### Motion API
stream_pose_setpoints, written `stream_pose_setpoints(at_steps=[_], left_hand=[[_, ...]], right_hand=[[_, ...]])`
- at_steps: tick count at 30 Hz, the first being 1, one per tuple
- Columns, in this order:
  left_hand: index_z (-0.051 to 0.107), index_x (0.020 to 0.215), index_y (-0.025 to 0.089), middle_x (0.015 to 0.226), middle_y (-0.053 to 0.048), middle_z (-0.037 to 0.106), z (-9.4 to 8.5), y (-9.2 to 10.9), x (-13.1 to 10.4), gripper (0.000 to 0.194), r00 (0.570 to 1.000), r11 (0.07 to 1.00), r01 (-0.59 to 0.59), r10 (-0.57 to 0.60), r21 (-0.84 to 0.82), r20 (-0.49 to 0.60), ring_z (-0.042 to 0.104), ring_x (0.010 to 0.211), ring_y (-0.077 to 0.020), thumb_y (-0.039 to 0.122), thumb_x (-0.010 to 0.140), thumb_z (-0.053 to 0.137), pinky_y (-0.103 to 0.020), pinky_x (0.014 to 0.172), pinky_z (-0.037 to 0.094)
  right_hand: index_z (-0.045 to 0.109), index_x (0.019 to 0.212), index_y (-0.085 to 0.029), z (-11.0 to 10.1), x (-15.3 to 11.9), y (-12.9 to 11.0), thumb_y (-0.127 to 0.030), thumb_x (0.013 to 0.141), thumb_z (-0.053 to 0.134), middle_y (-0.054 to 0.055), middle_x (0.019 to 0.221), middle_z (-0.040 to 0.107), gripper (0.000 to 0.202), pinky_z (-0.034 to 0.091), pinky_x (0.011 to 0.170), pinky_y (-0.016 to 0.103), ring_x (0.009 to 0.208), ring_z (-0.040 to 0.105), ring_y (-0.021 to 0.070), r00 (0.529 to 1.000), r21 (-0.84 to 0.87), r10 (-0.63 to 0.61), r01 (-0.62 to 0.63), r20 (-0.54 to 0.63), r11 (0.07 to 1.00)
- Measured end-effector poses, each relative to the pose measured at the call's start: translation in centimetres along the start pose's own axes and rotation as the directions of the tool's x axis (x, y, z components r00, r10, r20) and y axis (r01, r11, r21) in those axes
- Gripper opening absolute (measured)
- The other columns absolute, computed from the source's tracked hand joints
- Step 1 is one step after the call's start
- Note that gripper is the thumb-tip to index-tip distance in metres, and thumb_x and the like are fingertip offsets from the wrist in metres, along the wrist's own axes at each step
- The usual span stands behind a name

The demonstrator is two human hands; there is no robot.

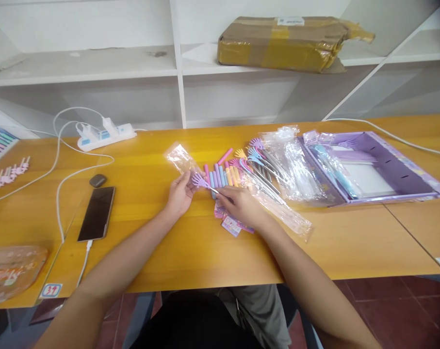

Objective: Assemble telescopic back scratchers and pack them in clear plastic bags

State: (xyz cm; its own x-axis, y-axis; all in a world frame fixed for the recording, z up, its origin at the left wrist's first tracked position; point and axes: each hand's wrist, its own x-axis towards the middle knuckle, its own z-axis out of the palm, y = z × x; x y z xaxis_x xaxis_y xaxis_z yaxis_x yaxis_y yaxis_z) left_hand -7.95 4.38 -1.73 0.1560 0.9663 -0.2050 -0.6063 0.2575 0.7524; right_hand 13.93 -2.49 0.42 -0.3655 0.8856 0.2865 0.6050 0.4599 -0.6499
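My right hand [241, 206] grips the metal rod of a small back scratcher with a purple hand-shaped head [200, 181]. That head lies at the mouth of a clear plastic bag [180, 156], which my left hand [181, 195] pinches between thumb and fingers. Just beyond my hands, several pink, blue, purple and orange handle tubes [219, 175] lie side by side. Small printed cards [231, 226] lie partly under my right hand. Right of the tubes rest more back scratchers [263, 169] with metal rods and coloured heads.
Clear bags [296, 169] are piled beside an open purple box [398, 162] at right. On the left are a phone [96, 213], an earbud case [98, 181], white cables and a power strip [106, 137]. A taped carton [278, 43] sits on the shelf.
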Motion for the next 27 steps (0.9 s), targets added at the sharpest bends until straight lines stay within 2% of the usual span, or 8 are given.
stream_pose_setpoints(at_steps=[6,10,13,15,17,20,23,27], left_hand=[[0.084,0.103,0.016,0.103,-0.011,0.089,0.2,-0.4,-0.3,0.024,0.996,0.999,-0.003,-0.002,0.048,0.094,0.087,0.094,-0.0217,0.040,0.101,0.087,-0.030,0.087,0.069],[0.084,0.099,0.015,0.101,-0.011,0.089,0.2,-0.7,-0.5,0.036,0.983,0.996,0.000,-0.016,0.088,0.181,0.086,0.093,-0.0227,0.046,0.089,0.098,-0.034,0.091,0.070],[0.084,0.097,0.015,0.100,-0.010,0.089,0.2,-0.7,-0.7,0.040,0.976,0.996,0.001,-0.021,0.091,0.219,0.086,0.093,-0.0222,0.045,0.080,0.104,-0.033,0.089,0.070],[0.083,0.096,0.016,0.098,-0.008,0.088,0.3,-0.6,-0.7,0.035,0.982,0.998,0.011,-0.023,0.065,0.188,0.085,0.090,-0.0208,0.040,0.080,0.104,-0.031,0.087,0.070],[0.082,0.097,0.016,0.099,-0.007,0.089,0.3,-0.3,-0.4,0.028,0.994,1.000,0.017,-0.018,0.010,0.111,0.085,0.088,-0.0192,0.035,0.085,0.100,-0.030,0.085,0.070],[0.082,0.105,0.017,0.106,-0.008,0.090,0.2,0.7,0.2,0.016,0.999,0.996,0.005,-0.008,-0.086,-0.033,0.086,0.092,-0.0173,0.030,0.098,0.088,-0.027,0.085,0.069],[0.081,0.110,0.017,0.111,-0.007,0.090,0.1,1.6,0.8,0.012,0.992,0.989,0.016,-0.034,-0.144,-0.121,0.086,0.096,-0.0154,0.028,0.107,0.076,-0.024,0.086,0.068],[0.081,0.115,0.017,0.115,-0.008,0.089,-0.1,2.0,1.0,0.016,0.990,0.990,0.049,-0.066,-0.129,-0.126,0.087,0.100,-0.0161,0.031,0.109,0.075,-0.023,0.087,0.068]], right_hand=[[0.076,0.105,-0.021,0.0,0.0,0.2,-0.031,0.119,0.053,0.006,0.090,0.075,0.028,0.046,0.076,0.032,0.079,0.068,0.0207,0.998,0.002,0.024,-0.023,-0.055,1.000],[0.079,0.110,-0.023,-0.2,0.0,0.1,-0.033,0.118,0.055,0.006,0.090,0.079,0.027,0.048,0.078,0.032,0.079,0.072,0.0218,0.994,0.020,0.073,-0.072,-0.077,0.997],[0.077,0.126,-0.024,0.0,-0.2,-0.2,-0.039,0.117,0.057,0.002,0.081,0.077,0.027,0.050,0.073,0.031,0.070,0.071,0.0203,0.984,0.115,0.166,-0.158,-0.062,0.981],[0.069,0.144,-0.024,0.2,-0.3,-0.3,-0.043,0.115,0.060,-0.001,0.079,0.076,0.035,0.052,0.065,0.030,0.062,0.068,0.0179,0.972,0.258,0.235,-0.222,-0.023,0.940],[0.059,0.156,-0.025,0.1,-0.5,-0.3,-0.047,0.112,0.065,-0.001,0.090,0.078,0.049,0.051,0.055,0.028,0.057,0.067,0.0154,0.961,0.437,0.273,-0.263,0.041,0.860],[0.056,0.157,-0.029,-0.5,-0.6,-0.4,-0.049,0.106,0.076,0.004,0.115,0.079,0.059,0.051,0.049,0.025,0.062,0.070,0.0128,0.963,0.652,0.231,-0.267,0.143,0.710],[0.066,0.148,-0.027,-1.6,-0.7,-0.6,-0.044,0.101,0.086,0.006,0.119,0.079,0.055,0.062,0.064,0.026,0.078,0.077,0.0139,0.964,0.752,0.126,-0.262,0.234,0.604],[0.073,0.145,-0.025,-2.1,-0.8,-0.8,-0.039,0.088,0.100,0.002,0.101,0.079,0.064,0.067,0.077,0.030,0.087,0.078,0.0165,0.936,0.799,0.030,-0.316,0.351,0.512]])
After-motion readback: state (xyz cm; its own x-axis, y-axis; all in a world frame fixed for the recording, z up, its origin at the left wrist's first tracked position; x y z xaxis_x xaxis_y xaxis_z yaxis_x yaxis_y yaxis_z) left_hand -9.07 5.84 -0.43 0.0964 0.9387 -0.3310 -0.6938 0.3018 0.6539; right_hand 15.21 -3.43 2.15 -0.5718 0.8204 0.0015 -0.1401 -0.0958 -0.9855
